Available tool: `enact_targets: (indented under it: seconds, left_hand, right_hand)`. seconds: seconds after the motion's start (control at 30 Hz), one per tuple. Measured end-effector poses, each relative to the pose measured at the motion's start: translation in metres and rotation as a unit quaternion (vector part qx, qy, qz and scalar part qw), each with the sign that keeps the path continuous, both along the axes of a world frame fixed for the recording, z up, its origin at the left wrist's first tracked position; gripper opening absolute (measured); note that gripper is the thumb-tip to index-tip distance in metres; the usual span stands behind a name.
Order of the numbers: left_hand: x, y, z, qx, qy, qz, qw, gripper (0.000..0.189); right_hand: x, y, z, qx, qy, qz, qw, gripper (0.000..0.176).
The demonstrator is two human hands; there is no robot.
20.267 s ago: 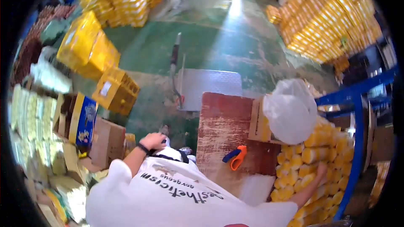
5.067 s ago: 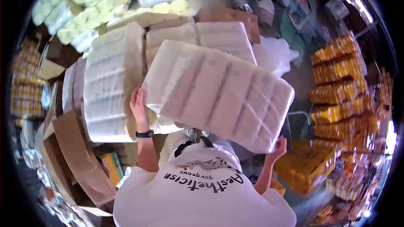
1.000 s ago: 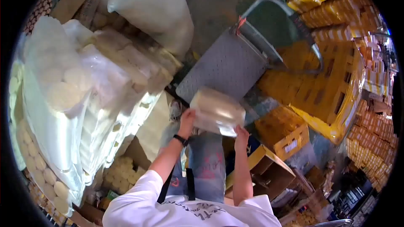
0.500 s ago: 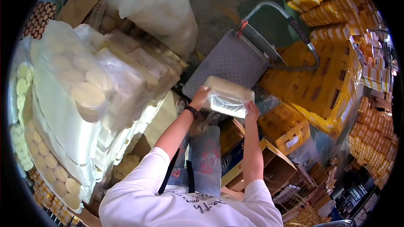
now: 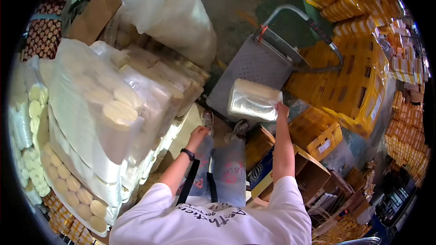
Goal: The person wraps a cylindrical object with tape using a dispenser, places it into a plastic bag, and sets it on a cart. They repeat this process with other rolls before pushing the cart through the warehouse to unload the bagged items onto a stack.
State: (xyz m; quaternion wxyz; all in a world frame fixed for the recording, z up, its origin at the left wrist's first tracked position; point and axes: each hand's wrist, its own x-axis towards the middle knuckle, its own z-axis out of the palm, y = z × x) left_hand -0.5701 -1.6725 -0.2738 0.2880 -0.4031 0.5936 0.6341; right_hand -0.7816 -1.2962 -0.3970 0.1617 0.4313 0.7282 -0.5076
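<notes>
A clear plastic-wrapped block-shaped package [image 5: 254, 101] is in front of me, overlapping the near end of the platform cart's grey deck [image 5: 247, 66]. My right hand [image 5: 282, 110] grips the package at its right end, thumb and fingers closed on the edge. My left hand [image 5: 198, 138], with a dark band on its wrist, is apart from the package, above my leg and near my shoe. Its fingers are curled in, and nothing shows in them.
On the left stand tall plastic bags of round pale discs [image 5: 120, 112]. A large white sack [image 5: 170, 13] rises behind them. Yellow-taped cartons [image 5: 340, 81] are stacked on the right, beside the cart's handle [image 5: 313, 22]. An open cardboard box [image 5: 311, 172] sits by my right arm.
My left hand has let go of the package and drawn back toward my body. The right hand still holds the package, now slightly turned and farther right in view.
</notes>
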Motion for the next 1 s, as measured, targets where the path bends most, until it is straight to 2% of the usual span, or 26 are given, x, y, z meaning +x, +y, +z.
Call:
enact_targets:
  seconds: [0.03,0.13,0.23,0.3,0.33,0.4,0.47,0.53,0.57,0.6,0.67,0.7,0.8,0.87,0.9,0.93,0.97,1.0]
  left_hand:
    - [0.007,-0.004,0.020,-0.046,0.016,-0.026,0.998,0.023]
    - [0.005,-0.014,0.096,-0.074,0.098,-0.059,0.991,0.020]
    - [0.018,-0.030,0.109,-0.049,0.125,-0.060,0.989,0.018]
    - [0.022,-0.038,0.115,-0.054,0.122,-0.058,0.989,0.018]
    - [0.026,-0.041,0.112,-0.052,0.120,-0.051,0.990,0.018]
    - [0.031,-0.048,0.103,-0.047,0.106,-0.056,0.992,0.019]
    - [0.029,-0.054,0.103,-0.053,0.117,-0.076,0.989,0.019]
    - [0.030,-0.055,0.099,-0.045,0.111,-0.080,0.990,0.019]
    - [0.028,-0.056,0.105,-0.025,0.081,-0.070,0.994,0.019]
    - [0.029,-0.058,0.103,-0.028,0.100,-0.079,0.991,0.019]
    - [0.033,-0.066,0.097,-0.028,0.112,-0.084,0.990,0.019]
    - [0.035,-0.071,0.096,-0.024,0.107,-0.077,0.991,0.018]
    - [0.037,-0.084,0.086,-0.019,0.104,-0.046,0.993,0.018]
    - [0.041,-0.083,0.078,-0.009,0.097,0.003,0.995,0.018]
    - [0.034,-0.080,0.077,-0.022,0.084,-0.014,0.996,0.018]
    - [0.024,-0.076,0.077,-0.035,0.072,-0.032,0.996,0.018]
    - [0.015,-0.071,0.077,-0.048,0.060,-0.050,0.996,0.018]
    - [0.013,-0.063,0.060,-0.074,0.131,-0.074,0.986,0.019]
  right_hand:
    - [0.005,0.001,0.005,0.040,-0.024,0.030,0.998,0.032]
    - [0.011,0.005,0.003,0.098,-0.087,0.043,0.990,0.032]
    - [0.020,0.012,-0.036,0.151,-0.146,0.060,0.976,0.034]
    - [0.046,0.029,-0.086,0.254,-0.081,0.227,0.937,0.030]
    - [0.043,0.013,-0.044,0.266,-0.117,0.250,0.924,0.030]
    - [0.046,-0.020,0.015,0.273,-0.136,0.205,0.930,0.031]
    - [0.054,-0.046,0.051,0.264,-0.103,0.074,0.956,0.035]
    - [0.065,-0.043,0.041,0.273,-0.127,0.045,0.953,0.035]
    - [0.070,-0.032,0.024,0.265,-0.164,0.041,0.949,0.035]
    - [0.072,-0.017,0.002,0.244,-0.221,0.035,0.944,0.035]
    - [0.083,0.001,-0.022,0.183,-0.292,-0.027,0.938,0.035]
    - [0.087,0.002,-0.021,0.156,-0.295,-0.091,0.938,0.035]
    - [0.085,0.007,-0.038,0.218,-0.309,0.071,0.923,0.033]
    - [0.100,0.025,-0.060,0.259,-0.324,0.182,0.892,0.031]
    - [0.094,0.013,-0.031,0.297,-0.325,0.365,0.821,0.031]
    - [0.089,0.000,-0.001,0.354,-0.295,0.524,0.716,0.031]
    - [0.091,-0.001,-0.001,0.310,-0.290,0.372,0.825,0.031]
    - [0.094,0.006,-0.011,0.256,-0.274,0.205,0.904,0.031]
